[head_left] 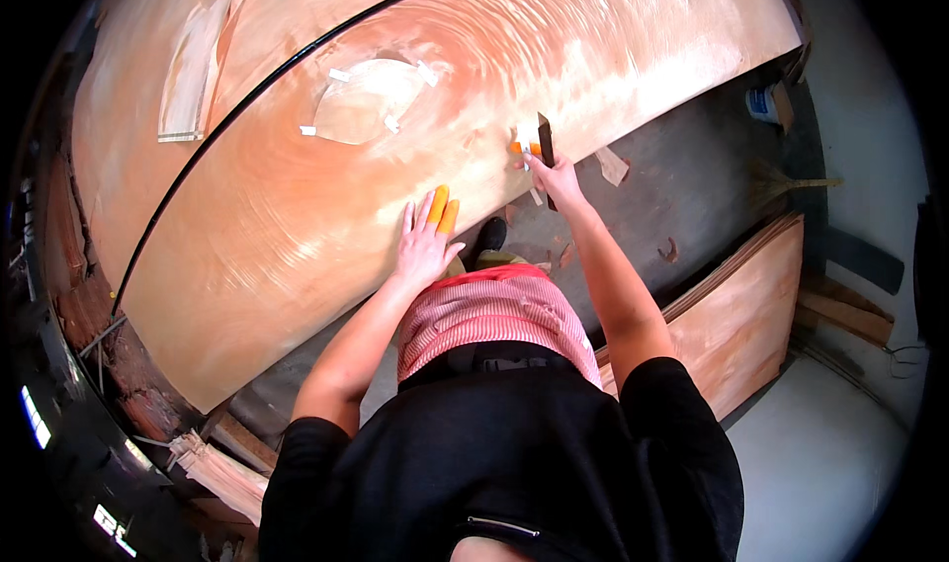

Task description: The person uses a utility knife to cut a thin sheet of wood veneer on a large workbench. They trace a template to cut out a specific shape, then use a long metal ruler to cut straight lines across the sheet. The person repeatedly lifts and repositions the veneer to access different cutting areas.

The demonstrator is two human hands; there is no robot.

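My left hand (pixel 425 248) lies flat near the front edge of a large wood veneer sheet (pixel 247 216). Its fingers are spread, and orange covers sit on two of them. At the sheet's edge further right, my right hand (pixel 556 178) is closed round a dark, long, flat blade (pixel 547 142) that looks like a knife. Orange shows at its fingertips too, beside a small white piece (pixel 526 135) that looks like tape. An oval veneer patch (pixel 368 100) lies on the sheet, with white tape pieces round its rim.
A black curved cable or rod (pixel 237 107) arches over the sheet. Loose veneer strips (pixel 193 78) lie at the far left. Torn scraps (pixel 613 167) are on the grey floor. Stacked veneer sheets (pixel 732 315) stand to the right, near a broom (pixel 781 181).
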